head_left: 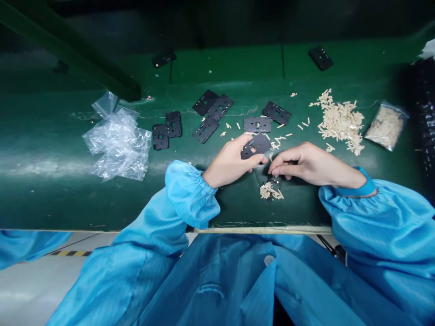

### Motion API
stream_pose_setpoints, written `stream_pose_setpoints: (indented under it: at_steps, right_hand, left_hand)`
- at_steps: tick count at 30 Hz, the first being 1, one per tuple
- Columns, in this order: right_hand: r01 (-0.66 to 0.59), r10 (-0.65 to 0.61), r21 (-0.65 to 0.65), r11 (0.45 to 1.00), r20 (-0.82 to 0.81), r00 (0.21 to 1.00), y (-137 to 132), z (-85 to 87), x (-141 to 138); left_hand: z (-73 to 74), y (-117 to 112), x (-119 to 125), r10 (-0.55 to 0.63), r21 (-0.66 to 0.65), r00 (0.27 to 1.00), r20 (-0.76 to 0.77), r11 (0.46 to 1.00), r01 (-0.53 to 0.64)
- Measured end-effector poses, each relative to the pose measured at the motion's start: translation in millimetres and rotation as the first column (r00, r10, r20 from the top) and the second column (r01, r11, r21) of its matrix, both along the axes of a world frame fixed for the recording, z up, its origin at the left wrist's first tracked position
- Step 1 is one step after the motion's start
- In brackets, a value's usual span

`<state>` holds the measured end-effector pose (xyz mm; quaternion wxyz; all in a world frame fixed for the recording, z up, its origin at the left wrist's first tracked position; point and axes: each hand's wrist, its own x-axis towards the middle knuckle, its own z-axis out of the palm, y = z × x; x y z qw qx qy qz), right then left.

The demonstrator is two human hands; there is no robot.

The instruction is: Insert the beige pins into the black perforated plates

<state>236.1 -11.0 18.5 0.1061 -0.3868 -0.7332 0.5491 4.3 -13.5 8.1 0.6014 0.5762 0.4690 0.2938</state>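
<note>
Left hand (pixel 229 160) is clamping a black perforated plate (pixel 257 146); right hand (pixel 306 165) is pinching close beside it.

Plate is being held just above the green belt (pixel 102 208), its edge between the left thumb and fingers. Right fingertips (pixel 276 168) are drawn together, nearly meeting the left hand; cannot tell whether they are holding a small piece. Directly below the hands, a small heap of beige strips (pixel 270 191) is lying on a dark part (pixel 273 182). Further black plates (pixel 205 129) are lying ahead, a large pile of beige strips (pixel 340 122) to the right, beside a filled clear bag (pixel 385 126). Crumpled clear plastic bags (pixel 118 145) are lying at left.
</note>
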Motion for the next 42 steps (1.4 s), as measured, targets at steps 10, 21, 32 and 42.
stream_pose_setpoints:
  at_steps: [10, 21, 32, 42]
  right_hand:
    - [0.31, -0.26, 0.158, 0.937, -0.274, 0.926, -5, -1.2, -15]
    - [0.531, -0.505, -0.018, 0.847, -0.335, 0.795, -12, -4.0, -27]
    - [0.562, -0.531, 0.015, 0.827, -0.309, 0.789, -22, -18.1, -37]
    - [0.494, -0.446, 0.154, 0.856, -0.262, 0.856, -17, -16.7, -32]
  left_hand:
    - [1.4, -1, -2, -0.042, -0.21, 0.989, 0.14, 0.975, 0.071]
    - [-0.7, -4, 3, 0.14, -0.333, 0.925, 0.352, 0.943, -0.016]
    - [-5.4, -12, 10, 0.336, -0.038, 0.936, 0.102, 0.942, -0.334]
    - [-9.4, -11, 6, 0.316, 0.197, 0.942, -0.109, 0.936, -0.291]
